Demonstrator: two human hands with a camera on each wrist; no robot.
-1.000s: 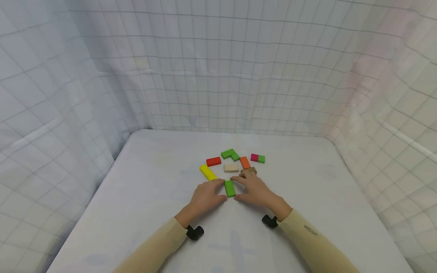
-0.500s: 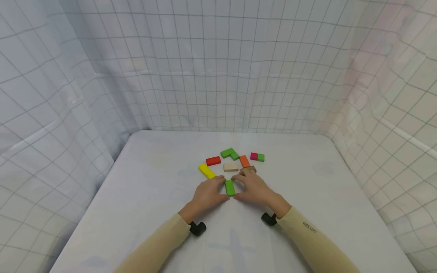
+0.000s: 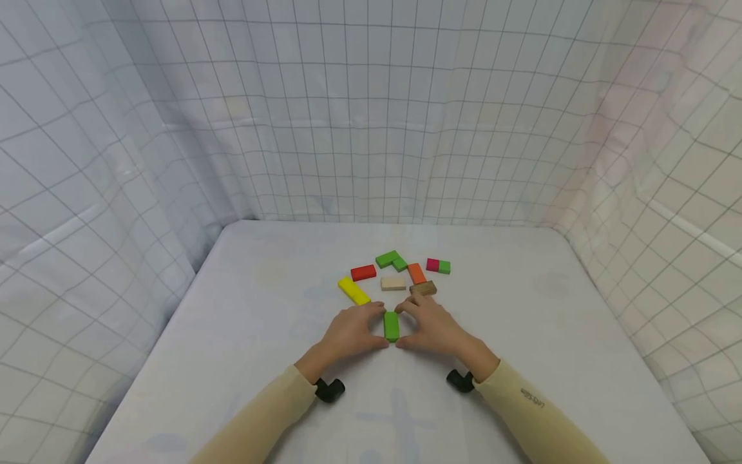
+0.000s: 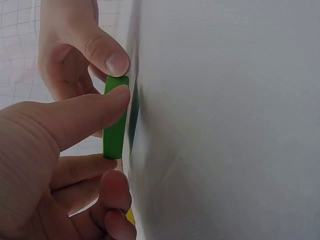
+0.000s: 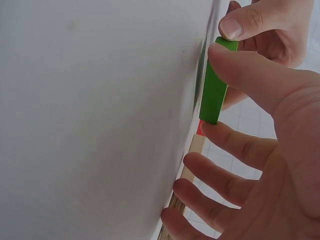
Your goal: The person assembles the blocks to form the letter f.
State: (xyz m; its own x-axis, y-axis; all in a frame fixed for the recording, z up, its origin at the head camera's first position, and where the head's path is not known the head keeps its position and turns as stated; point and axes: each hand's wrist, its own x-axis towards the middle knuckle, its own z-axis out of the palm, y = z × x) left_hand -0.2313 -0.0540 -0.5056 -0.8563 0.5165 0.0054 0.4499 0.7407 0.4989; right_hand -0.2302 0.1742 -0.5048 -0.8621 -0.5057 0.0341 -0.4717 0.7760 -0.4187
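Observation:
A small green block (image 3: 391,327) is between my two hands in the head view, long side pointing away from me. My left hand (image 3: 350,330) pinches it from the left, thumb at the near end and index finger at the far end. From the right, my right hand (image 3: 431,327) holds it the same way. In the left wrist view, the green block (image 4: 114,120) stands close over the white cloth, with both thumbs at one end. In the right wrist view, my right index fingertip touches the far end of the green block (image 5: 214,92). The other right fingers spread near a brown block (image 3: 423,288).
Beyond the hands lie a yellow block (image 3: 353,291), a red block (image 3: 363,273), a beige block (image 3: 393,284), an orange block (image 3: 417,274) and two green blocks (image 3: 387,259). A magenta-and-green pair (image 3: 438,265) lies farther right. Gridded white curtains (image 3: 371,129) surround the table.
The green block has come slightly nearer to me and turned straighter, with both hands moving along with it. More of the brown block shows. The other blocks have stayed put.

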